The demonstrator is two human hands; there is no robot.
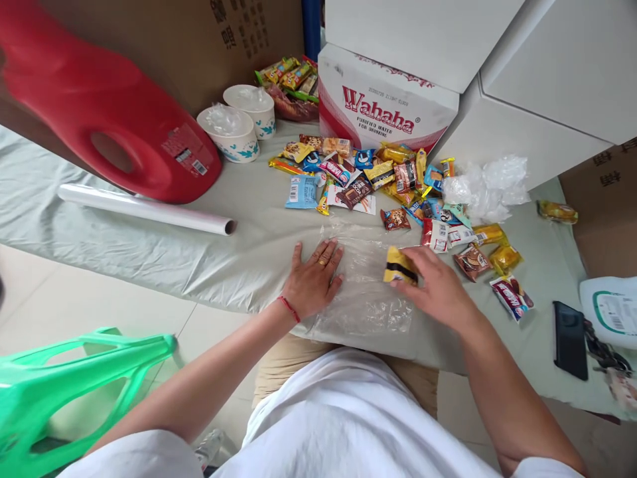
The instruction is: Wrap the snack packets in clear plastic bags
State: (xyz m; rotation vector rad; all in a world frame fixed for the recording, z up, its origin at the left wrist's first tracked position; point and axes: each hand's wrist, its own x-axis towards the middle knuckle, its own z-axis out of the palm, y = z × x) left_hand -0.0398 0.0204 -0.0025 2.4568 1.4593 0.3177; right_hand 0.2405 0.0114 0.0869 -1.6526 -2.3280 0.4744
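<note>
White cloth of the person's shirt fills the near edge, and beyond it a surface under a pale grey-green sheet runs from left to right. Large white boxes stand at the far right. A big red jug takes up the far left, and part of a green plastic stool shows near left, below the surface. Printed "Wahaha", a red and white carton stands far, right of centre. Many small snack packets are heaped just in front of it, with a few more strewn to the right. A white tube lies beside the jug. Clear plastic film is spread on the near part of the surface, between the two hands. Crumpled clear bags sit right of the heap, and two paper cups stand left of it. The left hand lies palm down at the film's left edge, fingers apart, its grip open and empty. The right hand's grip is closed on a yellow packet with a black stripe, above the film's right side. A dark phone lies near right.
</note>
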